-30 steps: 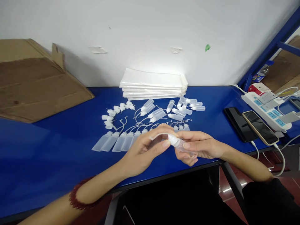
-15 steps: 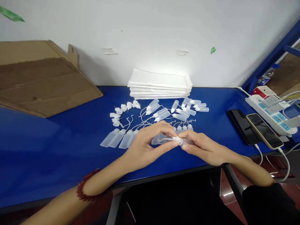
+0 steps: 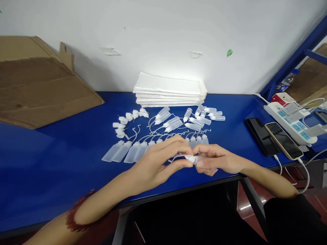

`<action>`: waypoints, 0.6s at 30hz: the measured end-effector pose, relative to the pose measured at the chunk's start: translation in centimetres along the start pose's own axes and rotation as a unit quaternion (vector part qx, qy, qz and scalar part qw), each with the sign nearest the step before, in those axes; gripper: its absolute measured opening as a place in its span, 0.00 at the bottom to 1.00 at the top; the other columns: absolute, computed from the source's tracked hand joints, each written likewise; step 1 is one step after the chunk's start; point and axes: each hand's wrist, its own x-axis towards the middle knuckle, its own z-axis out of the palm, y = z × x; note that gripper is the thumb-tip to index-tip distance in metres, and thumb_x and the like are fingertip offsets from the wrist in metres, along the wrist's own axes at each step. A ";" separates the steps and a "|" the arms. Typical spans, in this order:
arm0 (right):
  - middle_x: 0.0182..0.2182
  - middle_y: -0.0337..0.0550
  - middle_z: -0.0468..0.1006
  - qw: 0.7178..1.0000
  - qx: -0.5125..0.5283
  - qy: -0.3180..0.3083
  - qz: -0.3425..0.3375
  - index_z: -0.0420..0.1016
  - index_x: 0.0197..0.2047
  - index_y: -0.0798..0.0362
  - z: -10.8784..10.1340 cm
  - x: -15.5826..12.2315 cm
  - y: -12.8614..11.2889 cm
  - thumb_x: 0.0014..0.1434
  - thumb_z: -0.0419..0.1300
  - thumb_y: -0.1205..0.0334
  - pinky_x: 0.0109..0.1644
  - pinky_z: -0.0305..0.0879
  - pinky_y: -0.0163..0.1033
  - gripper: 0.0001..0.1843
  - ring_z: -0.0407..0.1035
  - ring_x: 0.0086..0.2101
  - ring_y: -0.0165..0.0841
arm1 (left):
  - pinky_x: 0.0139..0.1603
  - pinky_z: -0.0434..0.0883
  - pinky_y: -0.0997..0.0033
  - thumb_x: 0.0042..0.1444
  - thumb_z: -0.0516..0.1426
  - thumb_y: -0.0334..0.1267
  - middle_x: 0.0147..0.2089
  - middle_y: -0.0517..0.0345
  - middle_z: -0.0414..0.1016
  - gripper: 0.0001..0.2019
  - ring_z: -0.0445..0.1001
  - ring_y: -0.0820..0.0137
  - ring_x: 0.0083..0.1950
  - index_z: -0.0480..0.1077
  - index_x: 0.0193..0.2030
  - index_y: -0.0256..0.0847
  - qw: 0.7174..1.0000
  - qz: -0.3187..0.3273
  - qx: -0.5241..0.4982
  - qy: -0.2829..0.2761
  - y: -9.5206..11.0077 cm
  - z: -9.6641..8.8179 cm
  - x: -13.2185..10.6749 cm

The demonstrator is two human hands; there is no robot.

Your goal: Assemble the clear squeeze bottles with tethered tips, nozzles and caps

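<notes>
My left hand [image 3: 163,160] is closed, thumb and fingertips around the white nozzle cap [image 3: 190,159] of a small squeeze bottle. A thin curved tube runs left from the cap, under my fingers. My right hand [image 3: 217,159] is closed around the bottle's translucent body, which its fingers mostly hide. The bottle lies sideways just above the table's front part. Behind my hands stands a row of larger flat squeeze bottles [image 3: 132,152] with thin bent tubes. Farther back lie several small translucent bottles [image 3: 173,124] with white caps. Loose white needle caps [image 3: 123,120] form an arc to the left.
A stack of white bags [image 3: 168,89] rests against the wall. Cardboard [image 3: 38,88] leans at the left. To the right, two phones [image 3: 263,136] [image 3: 285,140] lie beside a white power strip [image 3: 290,122] with cables. The blue table's front edge [image 3: 184,191] runs below my hands.
The view has shifted slightly, moving the table items left. My left fingers have changed position around the cap, and the red-tipped needle seen by it is out of sight. Both hands keep hold of the bottle.
</notes>
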 end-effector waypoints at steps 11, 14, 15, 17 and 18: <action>0.19 0.25 0.61 0.998 0.020 0.052 0.026 0.67 0.38 0.55 0.8 0.2 0.0 0.59 0.64 0.58 0.19 0.41 0.30 0.11 0.47 0.17 0.18 | 0.30 0.67 0.74 0.69 0.50 0.36 0.32 0.60 0.68 0.05 0.65 0.73 0.31 0.63 0.41 0.40 0.996 0.037 0.061 0.047 -0.5 1.6 -0.5; 0.19 0.25 0.61 0.998 0.039 0.043 0.035 0.67 0.37 0.55 0.7 0.2 0.0 0.58 0.64 0.58 0.19 0.40 0.30 0.12 0.47 0.17 0.18 | 0.31 0.68 0.74 0.69 0.51 0.37 0.31 0.60 0.69 0.06 0.66 0.74 0.31 0.64 0.41 0.39 0.998 0.029 0.041 0.045 -0.3 1.6 -0.4; 0.18 0.25 0.61 0.997 0.047 0.041 0.038 0.67 0.37 0.55 0.6 0.2 0.0 0.58 0.65 0.57 0.19 0.39 0.30 0.12 0.46 0.17 0.18 | 0.31 0.68 0.74 0.69 0.51 0.37 0.31 0.60 0.69 0.05 0.67 0.74 0.31 0.64 0.41 0.39 0.998 0.025 0.031 0.044 -0.3 1.5 -0.4; 0.17 0.25 0.59 0.997 0.053 0.047 0.044 0.66 0.36 0.54 0.5 0.2 0.1 0.57 0.65 0.55 0.19 0.38 0.30 0.14 0.45 0.16 0.19 | 0.33 0.69 0.74 0.68 0.53 0.36 0.32 0.59 0.70 0.04 0.68 0.74 0.32 0.65 0.41 0.39 0.999 0.024 0.018 0.042 -0.3 1.5 -0.4; 0.17 0.24 0.59 0.996 0.046 0.056 0.047 0.66 0.35 0.54 0.4 0.3 0.2 0.57 0.65 0.53 0.19 0.37 0.30 0.15 0.44 0.16 0.19 | 0.34 0.70 0.74 0.67 0.54 0.35 0.33 0.59 0.71 0.03 0.69 0.73 0.33 0.65 0.41 0.39 0.999 0.029 0.017 0.043 -0.4 1.5 -0.4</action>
